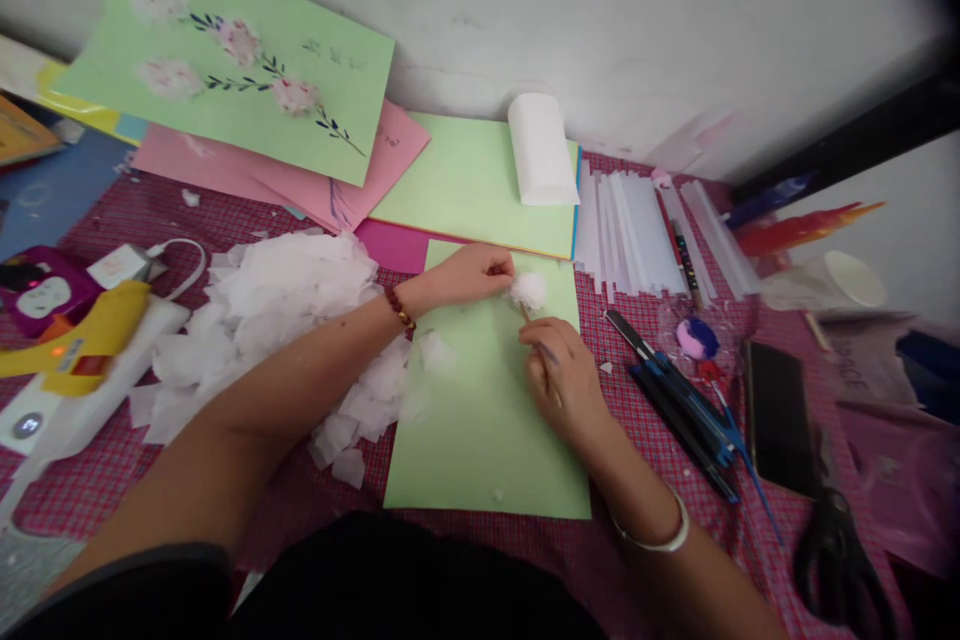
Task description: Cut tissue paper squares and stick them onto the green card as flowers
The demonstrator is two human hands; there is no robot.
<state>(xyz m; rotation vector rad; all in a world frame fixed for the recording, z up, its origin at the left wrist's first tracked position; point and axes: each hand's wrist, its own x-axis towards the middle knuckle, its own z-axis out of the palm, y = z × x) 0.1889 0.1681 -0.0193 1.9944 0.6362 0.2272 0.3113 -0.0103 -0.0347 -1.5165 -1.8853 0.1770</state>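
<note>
A sheet of light green paper (487,420) lies in front of me, with a small white tissue-paper puff (530,291) near its top. My left hand (476,277) is closed with the fingertips pinched together, just left of the puff. Whether anything sits in that pinch is too small to see. In my right hand (559,375) a thin stick (555,390) is gripped like a pen, its tip pointing up at the lower edge of the puff. Loose white tissue-paper pieces (277,290) are heaped left of the sheet, partly behind my left forearm.
A green sheet with paper flowers (262,70) leans at the back left. Left stand a yellow glue gun (97,340) and a power strip (112,400). To the right lie glue sticks (630,230), a utility knife (628,330), a phone (780,415), scissors (836,550) and a paper cup (817,280).
</note>
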